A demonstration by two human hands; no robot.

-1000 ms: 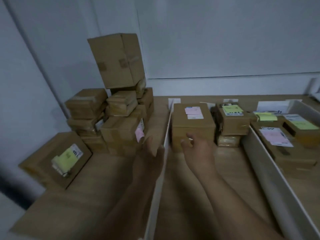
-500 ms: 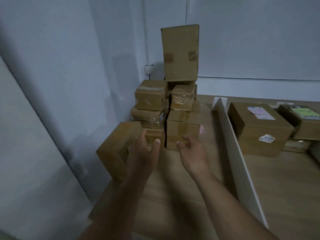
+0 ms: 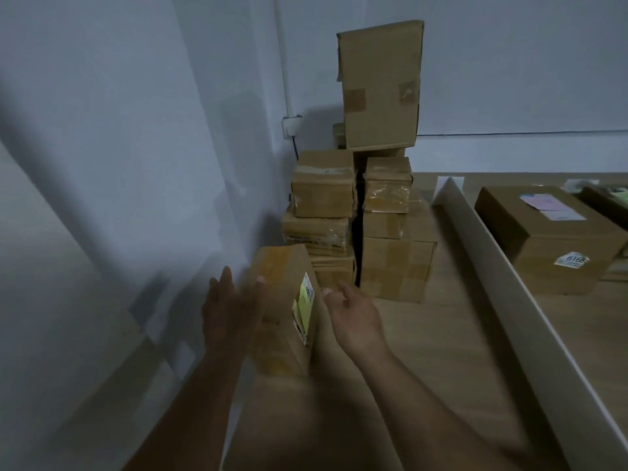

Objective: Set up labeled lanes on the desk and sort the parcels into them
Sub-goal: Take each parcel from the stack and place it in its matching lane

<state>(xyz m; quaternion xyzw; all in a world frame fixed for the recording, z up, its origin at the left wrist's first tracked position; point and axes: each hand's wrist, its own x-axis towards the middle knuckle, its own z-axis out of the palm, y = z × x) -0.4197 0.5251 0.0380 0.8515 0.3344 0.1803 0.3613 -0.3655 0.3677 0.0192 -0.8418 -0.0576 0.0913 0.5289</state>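
A brown cardboard parcel (image 3: 277, 300) with a yellow label on its right face stands near the desk's left edge. My left hand (image 3: 229, 311) is at its left side with fingers straight, the thumb over its top. My right hand (image 3: 350, 316) is at its right side, fingers loosely curled, close to the yellow label; contact is unclear. Behind them rises a stack of unsorted brown parcels (image 3: 356, 226), with a tall box (image 3: 380, 85) on top. A white lane divider (image 3: 503, 277) runs down the desk to the right.
Right of the divider lies a large parcel (image 3: 550, 239) with a pink label and a white sticker. More labelled parcels (image 3: 608, 202) show at the far right edge. A grey wall stands close on the left, with a socket (image 3: 291, 125) near the corner.
The view has swung left and moved closer. Both hands have reached forward to either side of the yellow-labelled parcel, which now stands between them.
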